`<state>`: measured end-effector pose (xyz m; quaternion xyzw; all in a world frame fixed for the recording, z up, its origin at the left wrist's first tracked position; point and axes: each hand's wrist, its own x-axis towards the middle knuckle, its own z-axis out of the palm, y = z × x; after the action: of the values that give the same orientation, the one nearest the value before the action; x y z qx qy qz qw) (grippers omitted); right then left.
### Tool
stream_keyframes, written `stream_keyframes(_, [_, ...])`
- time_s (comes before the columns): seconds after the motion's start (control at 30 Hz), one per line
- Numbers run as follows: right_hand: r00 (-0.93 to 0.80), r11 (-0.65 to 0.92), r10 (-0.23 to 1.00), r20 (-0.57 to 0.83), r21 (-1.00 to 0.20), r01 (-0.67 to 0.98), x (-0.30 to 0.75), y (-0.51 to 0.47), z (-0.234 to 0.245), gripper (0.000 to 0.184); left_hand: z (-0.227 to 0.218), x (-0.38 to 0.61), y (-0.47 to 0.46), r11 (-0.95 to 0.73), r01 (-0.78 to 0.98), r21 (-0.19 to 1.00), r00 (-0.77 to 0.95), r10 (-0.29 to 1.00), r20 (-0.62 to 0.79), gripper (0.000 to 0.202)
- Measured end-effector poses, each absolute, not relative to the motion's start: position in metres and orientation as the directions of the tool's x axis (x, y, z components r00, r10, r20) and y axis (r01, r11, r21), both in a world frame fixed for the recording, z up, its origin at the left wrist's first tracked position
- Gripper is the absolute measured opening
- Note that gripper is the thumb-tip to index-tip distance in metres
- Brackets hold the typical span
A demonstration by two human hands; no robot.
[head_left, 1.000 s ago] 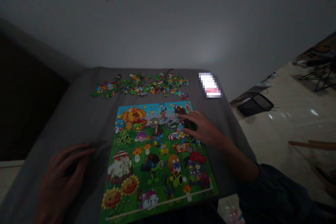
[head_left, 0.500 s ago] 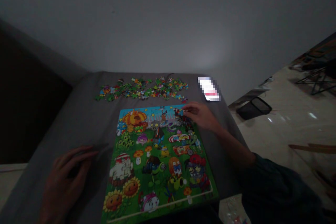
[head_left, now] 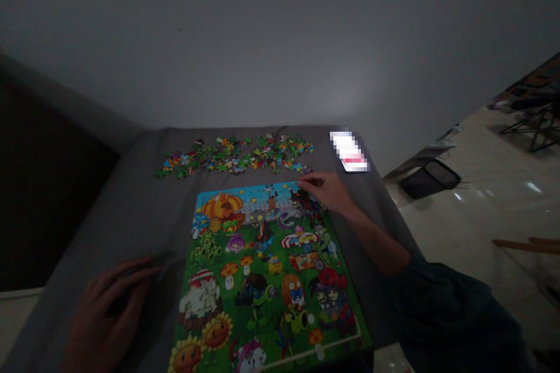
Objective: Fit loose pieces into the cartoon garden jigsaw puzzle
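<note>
A colourful cartoon jigsaw puzzle board [head_left: 262, 268] lies on a grey cloth-covered surface [head_left: 144, 204]. My right hand [head_left: 327, 191] rests at the board's far right corner, fingers curled and pressed together over the pieces there; whether it holds a piece is hidden. My left hand [head_left: 105, 315] lies on the cloth left of the board, fingers stretched out and holding nothing. A band of loose puzzle pieces [head_left: 236, 154] is scattered beyond the board.
A lit phone screen [head_left: 349, 151] lies at the far right of the surface. A plain wall rises behind. To the right, a shiny floor with a dark bin [head_left: 431, 178] and chair legs [head_left: 536, 128]. Dark space at left.
My right hand slid from the board's upper right area up to its far right corner and curled its fingers. The left hand stayed on the cloth.
</note>
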<state>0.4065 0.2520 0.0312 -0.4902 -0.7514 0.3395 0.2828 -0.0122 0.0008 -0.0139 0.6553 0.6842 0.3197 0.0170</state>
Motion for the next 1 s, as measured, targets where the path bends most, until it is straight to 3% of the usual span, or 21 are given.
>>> stream_keyframes(0.23, [-0.353,0.306,0.927,0.124,-0.794,0.526,0.408,0.253,0.030,0.017,-0.019,-0.016,-0.002,-0.018,0.861,0.508,-0.185,0.920,0.347,0.017])
stream_keyframes(0.53, [-0.400,0.374,0.901,0.167,-0.767,0.521,0.402,0.250,0.030,0.017,-0.010,-0.011,0.003,-0.101,0.906,0.412,-0.095,0.899,0.428,0.018])
stream_keyframes(1.0, [-0.585,0.653,0.749,0.312,-0.494,0.574,0.393,0.248,0.030,0.022,-0.009,-0.009,0.001,-0.002,0.894,0.447,-0.181,0.913,0.366,0.038])
